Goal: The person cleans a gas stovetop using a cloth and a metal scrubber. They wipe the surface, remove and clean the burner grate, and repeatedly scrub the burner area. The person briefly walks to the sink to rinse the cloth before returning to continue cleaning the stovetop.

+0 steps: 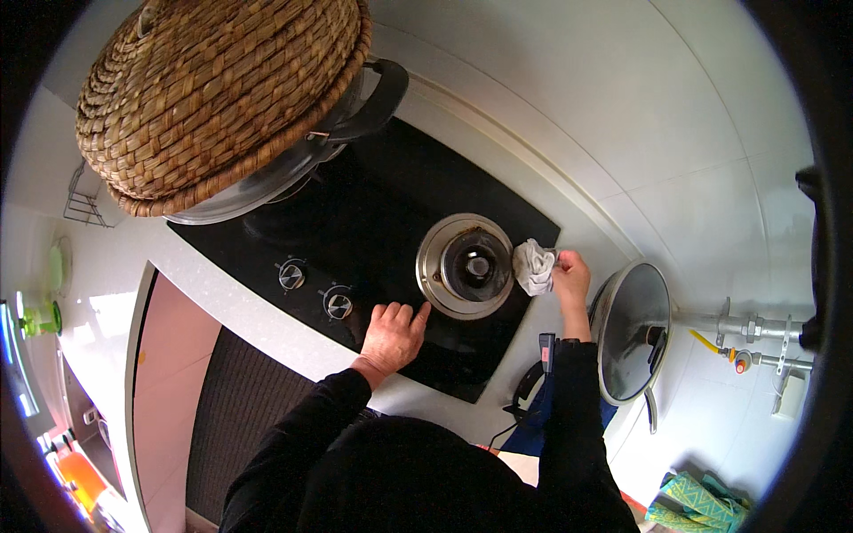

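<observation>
A black glass gas hob (373,220) lies in front of me, with a round metal burner (464,266) near its right side. My right hand (572,278) pinches a crumpled whitish cloth (534,266) at the burner's right edge. Resting on the glass just below the burner, my left hand (394,335) has its fingers slightly spread and holds nothing. Two control knobs, one (291,274) farther left and one (338,306) closer to my left hand, sit near the front edge of the hob.
A large pot (233,200) under a woven straw cover (226,100) stands on the hob's left. To the right, a pan with a glass lid (636,333) leans near the wall. Beyond it run a metal pipe (706,323) and a yellow hose (704,341). Patterned green cloth (700,503) lies lower right.
</observation>
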